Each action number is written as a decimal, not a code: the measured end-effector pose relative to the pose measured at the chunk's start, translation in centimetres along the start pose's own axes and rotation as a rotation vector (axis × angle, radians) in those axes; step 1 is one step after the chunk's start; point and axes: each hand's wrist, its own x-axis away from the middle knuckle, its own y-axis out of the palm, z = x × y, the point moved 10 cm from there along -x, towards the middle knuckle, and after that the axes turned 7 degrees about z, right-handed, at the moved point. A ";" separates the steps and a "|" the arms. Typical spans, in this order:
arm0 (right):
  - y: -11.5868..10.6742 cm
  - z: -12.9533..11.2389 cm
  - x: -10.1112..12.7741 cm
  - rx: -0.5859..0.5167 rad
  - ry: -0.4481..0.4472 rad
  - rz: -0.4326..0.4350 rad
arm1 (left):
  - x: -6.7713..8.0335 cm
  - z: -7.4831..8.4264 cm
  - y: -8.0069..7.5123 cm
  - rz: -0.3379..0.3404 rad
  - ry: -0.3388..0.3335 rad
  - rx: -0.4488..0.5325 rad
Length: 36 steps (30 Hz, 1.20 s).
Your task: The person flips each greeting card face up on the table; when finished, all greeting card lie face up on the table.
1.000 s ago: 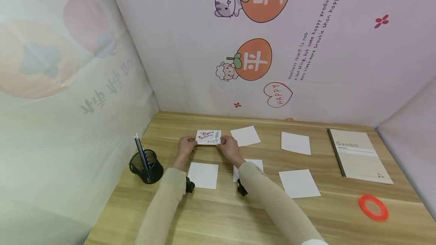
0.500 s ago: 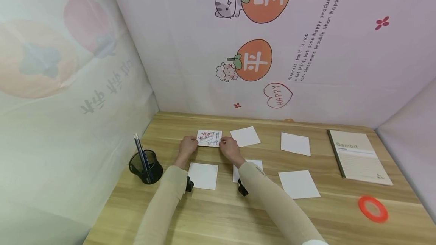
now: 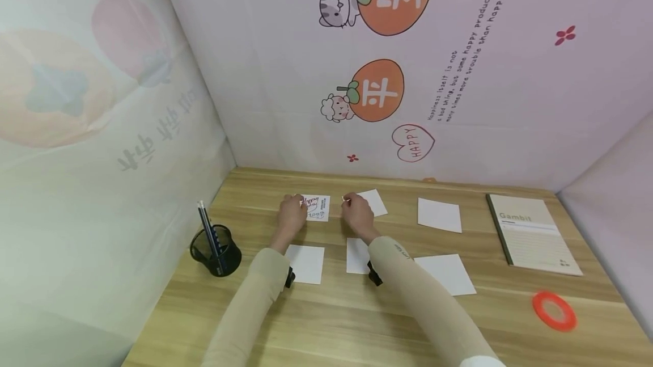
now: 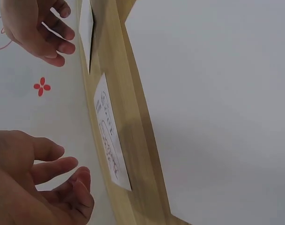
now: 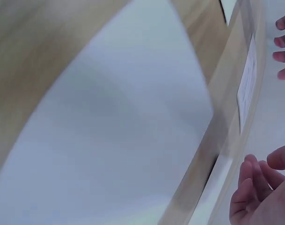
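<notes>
Both hands have let go of the card (image 3: 318, 208). Left hand (image 3: 292, 218) and right hand (image 3: 358, 215) hover beside it, fingers relaxed, holding nothing

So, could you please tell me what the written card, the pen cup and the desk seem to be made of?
Written card: thin matte white paper or card, lying flat. Pen cup: black mesh, probably metal, see-through wall. Desk: light wood-grain surface, likely laminate, faint sheen.
</notes>
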 end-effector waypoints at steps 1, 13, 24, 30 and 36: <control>-0.4 0.3 -0.2 0.001 -0.001 0.017 | 0.1 0.5 0.3 -0.008 0.010 0.007; -3.4 3.4 -0.8 0.072 -0.037 0.118 | 2.6 6.5 5.6 -0.085 0.225 -0.049; -3.0 5.6 -0.9 0.114 0.024 -0.004 | 4.0 9.4 8.4 -0.100 0.287 -0.136; -3.2 6.1 -1.0 0.138 0.035 -0.021 | 4.2 10.2 8.4 -0.072 0.285 -0.153; -3.1 6.9 -0.8 0.174 0.041 -0.027 | 4.4 10.9 8.7 -0.058 0.285 -0.173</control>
